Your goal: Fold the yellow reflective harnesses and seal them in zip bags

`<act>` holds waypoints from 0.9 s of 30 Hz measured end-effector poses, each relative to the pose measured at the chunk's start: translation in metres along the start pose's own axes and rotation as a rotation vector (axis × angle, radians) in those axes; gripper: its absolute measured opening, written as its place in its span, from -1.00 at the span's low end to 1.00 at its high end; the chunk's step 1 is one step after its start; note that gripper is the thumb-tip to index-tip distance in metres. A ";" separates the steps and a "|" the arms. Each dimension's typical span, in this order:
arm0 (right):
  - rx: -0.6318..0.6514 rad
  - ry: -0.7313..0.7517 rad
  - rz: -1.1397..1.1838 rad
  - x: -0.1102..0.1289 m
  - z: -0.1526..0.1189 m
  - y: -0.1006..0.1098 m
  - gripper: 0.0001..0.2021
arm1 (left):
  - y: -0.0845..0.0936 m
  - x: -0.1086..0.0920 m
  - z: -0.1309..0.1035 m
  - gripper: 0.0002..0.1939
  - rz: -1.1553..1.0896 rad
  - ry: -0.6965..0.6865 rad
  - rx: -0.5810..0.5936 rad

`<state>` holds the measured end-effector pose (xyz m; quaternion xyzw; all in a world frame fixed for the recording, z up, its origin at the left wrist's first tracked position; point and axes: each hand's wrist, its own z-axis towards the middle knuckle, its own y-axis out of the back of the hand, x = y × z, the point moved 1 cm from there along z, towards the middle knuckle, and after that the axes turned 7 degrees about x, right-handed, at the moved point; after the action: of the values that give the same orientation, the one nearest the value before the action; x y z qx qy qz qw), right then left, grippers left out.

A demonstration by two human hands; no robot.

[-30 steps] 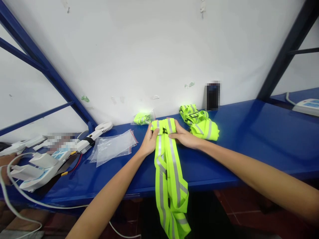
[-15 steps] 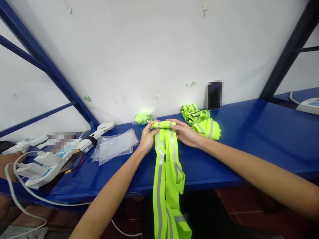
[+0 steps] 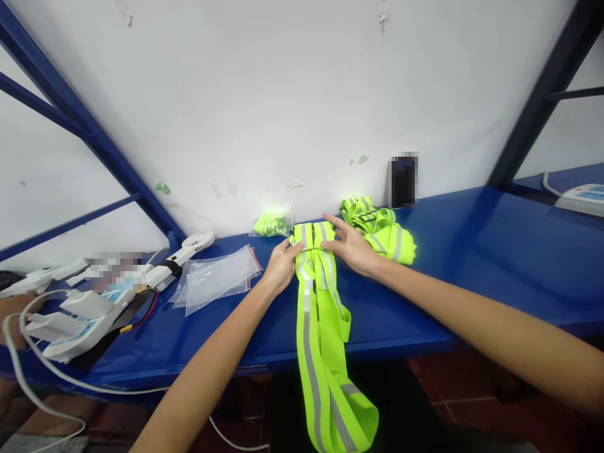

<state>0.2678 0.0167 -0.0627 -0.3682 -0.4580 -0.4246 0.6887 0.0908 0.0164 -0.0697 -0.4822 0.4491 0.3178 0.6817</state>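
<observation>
Neon yellow-green webbing [image 3: 333, 362] with silvery stripes is running between the two hands, its folded upper end sitting over the blue surface [image 3: 472, 258] and its long loops hanging down past the front edge. The left hand [image 3: 280, 267] is clamping the left side of the folded part, its thumb lying on top. The right hand [image 3: 355, 250] is gripping the right side with its thumb on top as well, while a finger is stretching out beyond the fold — the two hands are staying apart, with only the webbing joining them. Just beyond the left hand, a clear bag [image 3: 271, 224] holding similar bright webbing is lying near the white wall [image 3: 283, 100]. Behind the right hand, a heap of striped bands [image 3: 391, 242] is resting on the surface, and a dark, pixelated object [image 3: 403, 182] is leaning upright by the wall. Flat clear bags [image 3: 217, 280] are overlapping to the left, beside a small white fan [image 3: 198, 240]. Farther left, a white power strip [image 3: 78, 336] is carrying plugged-in adapters — and another person's hand [image 3: 14, 314] is showing at the edge.
</observation>
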 end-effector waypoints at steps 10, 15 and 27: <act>0.067 0.041 -0.120 -0.005 -0.002 -0.004 -0.27 | 0.004 0.000 -0.002 -0.46 0.075 -0.015 0.074; 0.108 0.091 -0.153 -0.002 -0.005 -0.002 -0.36 | 0.009 0.005 -0.002 -0.37 0.096 0.006 0.080; 0.046 0.153 -0.203 0.000 -0.005 -0.004 -0.38 | -0.001 0.000 -0.007 -0.18 0.082 0.019 0.086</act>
<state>0.2654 0.0104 -0.0643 -0.2705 -0.4486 -0.5086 0.6833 0.0893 0.0095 -0.0699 -0.4369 0.4881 0.3212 0.6840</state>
